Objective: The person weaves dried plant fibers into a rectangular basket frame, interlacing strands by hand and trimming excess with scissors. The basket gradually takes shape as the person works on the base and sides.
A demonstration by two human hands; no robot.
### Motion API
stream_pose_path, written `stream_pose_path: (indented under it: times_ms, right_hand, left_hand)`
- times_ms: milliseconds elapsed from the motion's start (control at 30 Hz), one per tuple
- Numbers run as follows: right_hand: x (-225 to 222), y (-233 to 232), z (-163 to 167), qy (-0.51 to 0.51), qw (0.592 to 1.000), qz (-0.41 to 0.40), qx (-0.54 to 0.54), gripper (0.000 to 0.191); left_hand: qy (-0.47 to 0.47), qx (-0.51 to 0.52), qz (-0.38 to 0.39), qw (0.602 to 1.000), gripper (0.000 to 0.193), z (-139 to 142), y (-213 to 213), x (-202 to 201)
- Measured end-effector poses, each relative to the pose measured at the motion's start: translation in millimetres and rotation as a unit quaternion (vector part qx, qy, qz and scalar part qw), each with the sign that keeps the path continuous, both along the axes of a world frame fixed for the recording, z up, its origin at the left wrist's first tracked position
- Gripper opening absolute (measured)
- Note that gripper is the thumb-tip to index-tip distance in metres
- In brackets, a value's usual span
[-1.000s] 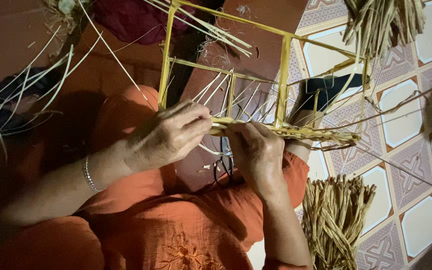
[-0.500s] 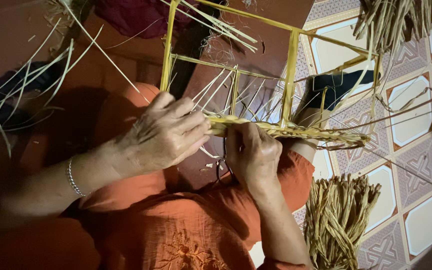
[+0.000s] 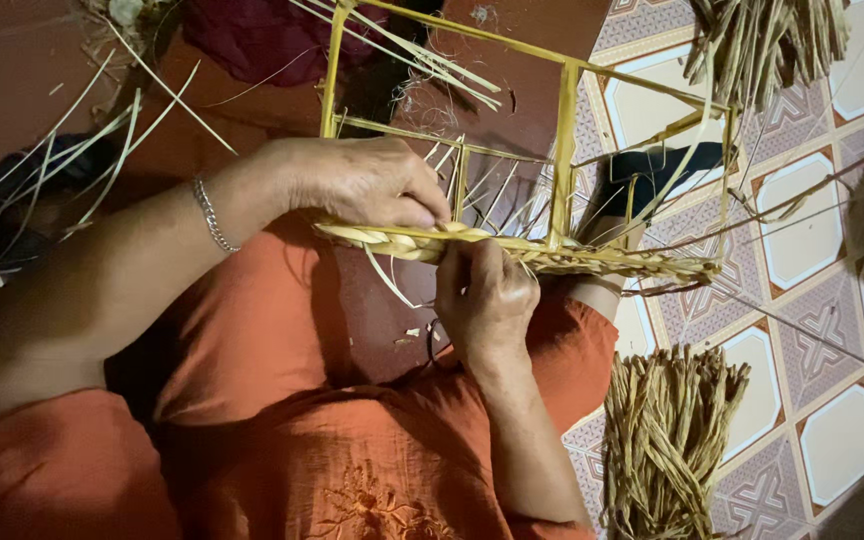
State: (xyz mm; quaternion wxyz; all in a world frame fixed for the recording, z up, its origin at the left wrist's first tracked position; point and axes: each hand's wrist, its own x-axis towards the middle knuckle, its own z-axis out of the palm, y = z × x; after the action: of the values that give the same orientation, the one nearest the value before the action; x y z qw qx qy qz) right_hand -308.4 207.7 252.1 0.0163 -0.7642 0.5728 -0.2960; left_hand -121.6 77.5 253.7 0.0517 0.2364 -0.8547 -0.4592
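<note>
Both hands are closed on the same work. Left hand (image 3: 362, 185), silver chain bracelet (image 3: 210, 213) on its wrist, is laid over the pale yellow braided straw band (image 3: 512, 250) from above, fingers pinched down on it; likely done to pin the finished plait so it cannot loosen. Right hand (image 3: 487, 300) is clamped on the band from below, just beside the left, thumb and fingers gripping strands at the working point.

Band is run along the near rail of the yellow slatted rectangular frame (image 3: 564, 140), which is rested across the lap in orange cloth (image 3: 252, 340), probably to keep it steady and at arm's reach. Loose straw ends are left sticking up between the slats.

Bundle of dried tan straw (image 3: 672, 440) is kept near the right elbow on the patterned tile floor (image 3: 802, 230); a second bundle (image 3: 762, 40) lies at the floor's far right edge. No packages, labels or signs are seen.
</note>
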Motion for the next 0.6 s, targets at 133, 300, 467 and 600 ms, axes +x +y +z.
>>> stream_pose_path:
  times_ms: [133, 300, 467, 600]
  right_hand:
    - [2, 1, -1, -0.001, 1.0, 0.0, -0.019, 0.019]
    - [1, 7, 16, 0.008, 0.999, 0.014, -0.04, 0.019]
    - [-29, 5, 40, -0.06, 0.994, 0.01, -0.089, 0.008]
    - [-56, -14, 36, -0.186, 0.982, 0.013, 0.026, 0.017]
  left_hand:
    - [0.034, -0.036, 0.031, 0.998, 0.024, -7, 7, 1]
    - [0.035, -0.042, 0.08, 0.995, 0.017, -19, 14, -3]
    - [-0.033, -0.016, 0.09, 0.995, 0.021, -19, 14, -9]
    - [-0.111, 0.049, 0.1, 0.988, 0.017, -10, 11, -15]
